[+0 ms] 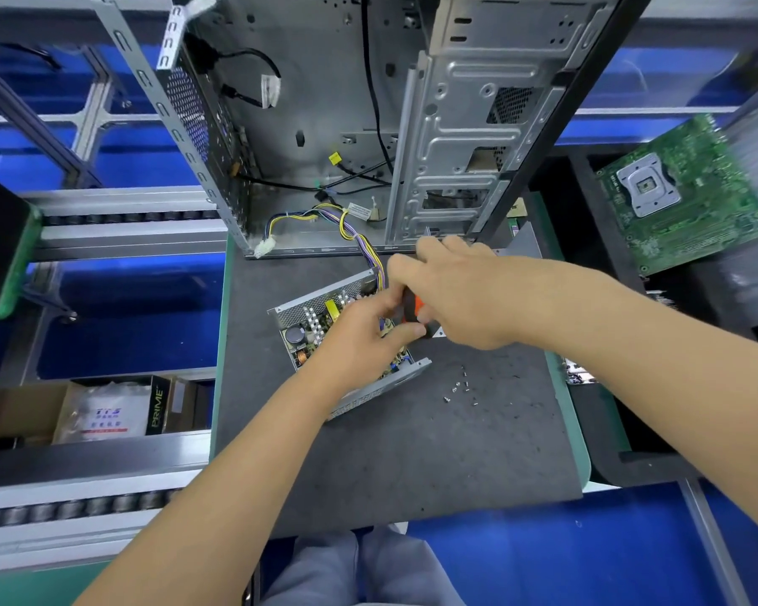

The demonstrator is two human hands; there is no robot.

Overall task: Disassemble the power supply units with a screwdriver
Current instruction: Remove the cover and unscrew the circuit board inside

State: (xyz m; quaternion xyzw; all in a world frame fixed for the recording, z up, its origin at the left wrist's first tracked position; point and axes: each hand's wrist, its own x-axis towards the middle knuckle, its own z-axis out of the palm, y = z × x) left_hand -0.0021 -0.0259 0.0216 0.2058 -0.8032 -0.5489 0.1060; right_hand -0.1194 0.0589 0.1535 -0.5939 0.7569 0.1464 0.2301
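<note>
Judging from how things lie, the job is well past its start but not finished. Nearest the person, the bench (412,452) shows bare grey mat below both forearms. Just beyond, to the near right of the hands, a scatter of loose screws (460,387) suggests the cover fasteners are already out.

Under the hands sits the power supply (320,325), its lid off and its circuit board, coils and a capacitor open to view inside the metal tray. The left hand (359,338) lies over the board with fingers curled, the thumb and fingertips pinching the lower part of the screwdriver (412,306). The right hand (460,295), just right of it and touching, wraps the orange and black handle from above. The tip is hidden beneath the fingers, so which screw it meets cannot be told. My guess is that the board's own screws are the step in hand, with lifting the board from its tray left to do.

Beyond the hands, a bundle of coloured wires (359,238) runs from the unit into the open computer case (324,124). Far to the right lies a green circuit board (683,194).
</note>
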